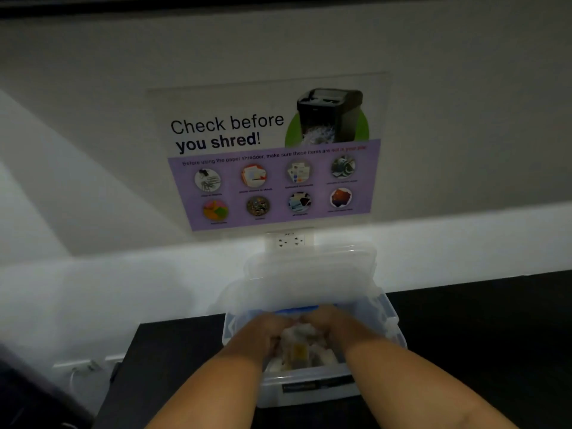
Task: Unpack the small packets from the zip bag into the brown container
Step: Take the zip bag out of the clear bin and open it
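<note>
A clear plastic box [383, 311] with its lid [309, 267] tipped up against the wall sits on a black counter. Inside it lies a zip bag [305, 345] with a blue seal strip along its top, holding several small pale packets. My left hand [257, 335] grips the bag's left side and my right hand [334, 326] grips its right side, both curled over the top of the bag inside the box. No brown container is in view. The picture is dim and blurred.
The black counter [479, 335] runs right and left of the box. A white wall behind carries a shredder poster [272, 156] and a power socket [289, 241]. White cables [86, 366] lie at the lower left beside a dark object.
</note>
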### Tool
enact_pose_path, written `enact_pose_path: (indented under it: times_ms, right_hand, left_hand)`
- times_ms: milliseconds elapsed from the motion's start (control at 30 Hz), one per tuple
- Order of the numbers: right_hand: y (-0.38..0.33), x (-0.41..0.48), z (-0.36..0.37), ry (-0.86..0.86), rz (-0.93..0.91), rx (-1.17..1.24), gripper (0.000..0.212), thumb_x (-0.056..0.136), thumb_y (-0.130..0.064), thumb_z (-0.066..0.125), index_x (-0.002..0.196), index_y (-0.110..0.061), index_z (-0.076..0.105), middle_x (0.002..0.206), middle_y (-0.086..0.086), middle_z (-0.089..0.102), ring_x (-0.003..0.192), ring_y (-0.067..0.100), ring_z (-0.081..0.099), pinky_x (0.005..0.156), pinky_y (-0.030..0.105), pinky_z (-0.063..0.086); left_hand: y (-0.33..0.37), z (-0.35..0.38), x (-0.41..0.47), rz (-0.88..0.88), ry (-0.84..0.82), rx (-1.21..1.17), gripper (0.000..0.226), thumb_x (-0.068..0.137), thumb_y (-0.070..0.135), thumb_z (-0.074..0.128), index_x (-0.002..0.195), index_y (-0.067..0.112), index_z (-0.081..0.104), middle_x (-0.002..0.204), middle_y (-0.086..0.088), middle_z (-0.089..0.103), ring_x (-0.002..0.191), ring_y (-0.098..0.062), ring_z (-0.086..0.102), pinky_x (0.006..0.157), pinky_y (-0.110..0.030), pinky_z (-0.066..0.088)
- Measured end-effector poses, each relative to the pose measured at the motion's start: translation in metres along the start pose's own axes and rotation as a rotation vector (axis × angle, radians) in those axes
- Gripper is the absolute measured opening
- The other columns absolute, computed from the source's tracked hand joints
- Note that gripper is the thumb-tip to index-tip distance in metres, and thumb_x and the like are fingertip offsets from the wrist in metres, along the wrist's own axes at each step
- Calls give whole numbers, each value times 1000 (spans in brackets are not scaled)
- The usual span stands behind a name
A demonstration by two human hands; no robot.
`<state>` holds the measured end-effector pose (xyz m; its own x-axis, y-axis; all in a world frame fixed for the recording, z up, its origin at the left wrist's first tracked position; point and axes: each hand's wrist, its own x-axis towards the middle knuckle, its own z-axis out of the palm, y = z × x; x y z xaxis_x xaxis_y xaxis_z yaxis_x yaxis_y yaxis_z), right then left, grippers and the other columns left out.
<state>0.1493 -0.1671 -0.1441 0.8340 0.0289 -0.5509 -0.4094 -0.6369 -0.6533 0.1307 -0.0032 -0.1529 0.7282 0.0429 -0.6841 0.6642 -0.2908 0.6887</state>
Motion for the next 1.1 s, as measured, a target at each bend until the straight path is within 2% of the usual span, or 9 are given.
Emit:
enact_pose_path:
  times_ms: [133,200,267,433,600,667,767,933,1100]
  right_hand:
    - [6,3,-6,37,35,224,16,93,-25,70,82,-17,61,83,2,62,65,13,58,54,23,50]
    - [5,3,-4,87,0,358,17,90,-17,75,78,-12,64,81,7,66,70,21,64,66,34,60]
    - [3,3,-2,148,-76,429,14,83,-14,82,86,-5,72,91,12,74,87,28,70,88,46,61]
    - [-22,-30,-15,254,-282,194,26,97,-29,66,111,-8,72,111,8,73,108,25,67,93,29,51]
    - [-39,-73,-42,332,-430,221,27,98,-31,64,76,-17,69,89,1,72,88,18,68,67,6,42]
    - [-49,-96,-50,362,-546,322,27,95,-31,69,76,-12,72,84,5,75,88,26,72,78,22,55]
    - [-60,-133,-61,384,-683,507,19,89,-28,74,78,-13,77,83,11,77,86,37,74,81,55,60]
    - [-86,-200,-76,348,-766,645,16,88,-22,77,73,-16,74,80,2,77,79,19,72,84,45,60]
    - [-86,-264,-71,256,-855,862,12,89,-8,77,80,-8,69,78,4,75,75,17,70,80,40,60]
  left_hand:
    - [5,3,-7,5,45,23,38,91,27,75,113,-2,65,93,-19,71,80,-26,70,68,-30,59]
    - [7,2,-7,47,91,-16,46,90,26,77,118,-8,65,75,-14,70,61,-20,68,48,-22,52]
    - [8,3,-4,93,141,-56,62,79,34,86,121,-6,66,83,-15,73,69,-23,72,55,-25,57]
    - [26,-1,-30,317,243,-66,33,89,39,75,104,11,73,88,-5,74,82,-20,71,75,-33,58]
    - [42,-6,-80,563,416,37,23,92,39,69,92,16,76,87,-2,77,76,-16,72,71,-34,61]
    - [47,-8,-109,725,445,-24,21,91,44,68,92,25,77,87,8,77,80,-11,73,76,-35,61]
    - [55,-10,-153,885,471,-75,17,91,40,72,85,24,76,78,9,75,72,-8,71,63,-25,55]
    - [71,-7,-230,874,520,-300,24,87,36,78,93,15,67,87,-4,73,78,-20,70,70,-37,58]
    - [52,-5,-298,1061,449,-502,29,83,20,83,106,13,68,99,-5,78,93,-19,75,81,-36,61]
